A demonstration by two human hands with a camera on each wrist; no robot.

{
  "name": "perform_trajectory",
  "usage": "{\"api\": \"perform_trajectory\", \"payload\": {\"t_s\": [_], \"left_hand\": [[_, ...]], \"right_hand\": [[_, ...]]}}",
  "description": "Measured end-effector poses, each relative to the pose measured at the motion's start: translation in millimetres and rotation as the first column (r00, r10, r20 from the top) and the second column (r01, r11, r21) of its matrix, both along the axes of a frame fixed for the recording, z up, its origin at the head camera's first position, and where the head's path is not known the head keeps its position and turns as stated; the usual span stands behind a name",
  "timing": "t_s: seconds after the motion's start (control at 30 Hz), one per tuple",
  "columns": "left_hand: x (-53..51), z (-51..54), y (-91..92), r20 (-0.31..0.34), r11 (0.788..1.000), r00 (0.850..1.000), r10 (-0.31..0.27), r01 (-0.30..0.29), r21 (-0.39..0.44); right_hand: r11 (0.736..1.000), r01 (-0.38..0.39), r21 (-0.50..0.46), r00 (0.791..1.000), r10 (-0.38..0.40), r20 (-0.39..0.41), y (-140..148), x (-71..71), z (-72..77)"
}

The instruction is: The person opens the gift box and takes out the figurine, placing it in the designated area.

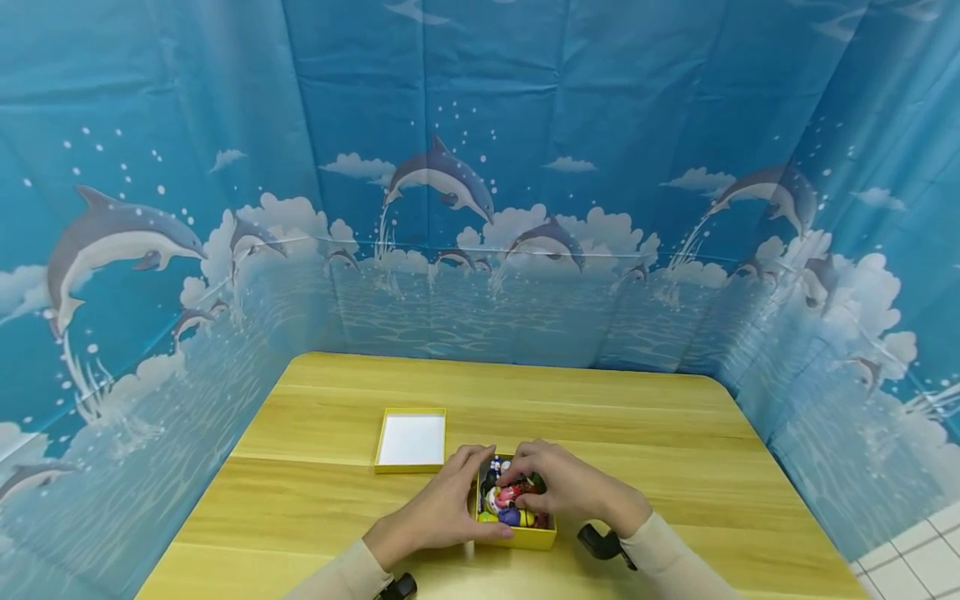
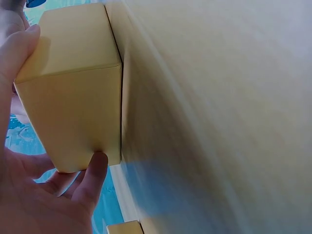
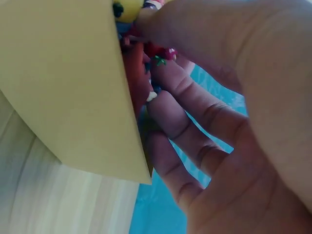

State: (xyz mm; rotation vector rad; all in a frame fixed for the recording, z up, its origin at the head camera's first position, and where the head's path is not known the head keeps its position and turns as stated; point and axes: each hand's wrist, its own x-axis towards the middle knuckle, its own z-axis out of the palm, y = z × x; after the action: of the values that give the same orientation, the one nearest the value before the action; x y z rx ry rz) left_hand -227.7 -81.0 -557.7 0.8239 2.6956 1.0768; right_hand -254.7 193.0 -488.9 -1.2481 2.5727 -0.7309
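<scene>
The pink-and-red figurine (image 1: 507, 497) lies in the yellow box (image 1: 521, 538), directly left of the right hand (image 1: 564, 482), the nearer one, its long axis running roughly left to right. That hand arches over the box's right wall, fingers pointing left and down, thumb and forefinger seeming to pinch the figurine. The left hand (image 1: 447, 506), fingers spread, holds the box, thumb along the near wall, on the worktop (image 1: 637, 433).
</scene>
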Motion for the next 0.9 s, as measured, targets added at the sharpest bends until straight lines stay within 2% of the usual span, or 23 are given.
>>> {"api": "perform_trajectory", "payload": {"t_s": [0.13, 0.57, 0.73, 0.9], "left_hand": [[0.5, 1.0, 0.4, 0.001, 1.000, 1.000, -0.005, 0.005, 0.012], [0.3, 0.9, 0.6, -0.001, 1.000, 1.000, -0.003, 0.003, 0.012], [1.3, 0.1, 0.3, 0.006, 1.000, 1.000, 0.002, -0.003, 0.016], [1.3, 0.7, -0.1, 0.002, 1.000, 1.000, -0.001, 0.001, 0.023]], "right_hand": [[1.000, 0.012, 0.021, 1.000, -0.012, -0.021, -2.3, 0.9, -1.2], [0.999, 0.031, 0.007, 0.999, -0.031, -0.006, -2.2, -0.3, -7.6], [0.998, 0.047, -0.037, 0.999, -0.047, 0.013, -1.1, 0.9, -9.4], [0.994, 0.051, -0.092, 0.999, -0.052, 0.000, -0.3, 1.6, -9.4]]}}
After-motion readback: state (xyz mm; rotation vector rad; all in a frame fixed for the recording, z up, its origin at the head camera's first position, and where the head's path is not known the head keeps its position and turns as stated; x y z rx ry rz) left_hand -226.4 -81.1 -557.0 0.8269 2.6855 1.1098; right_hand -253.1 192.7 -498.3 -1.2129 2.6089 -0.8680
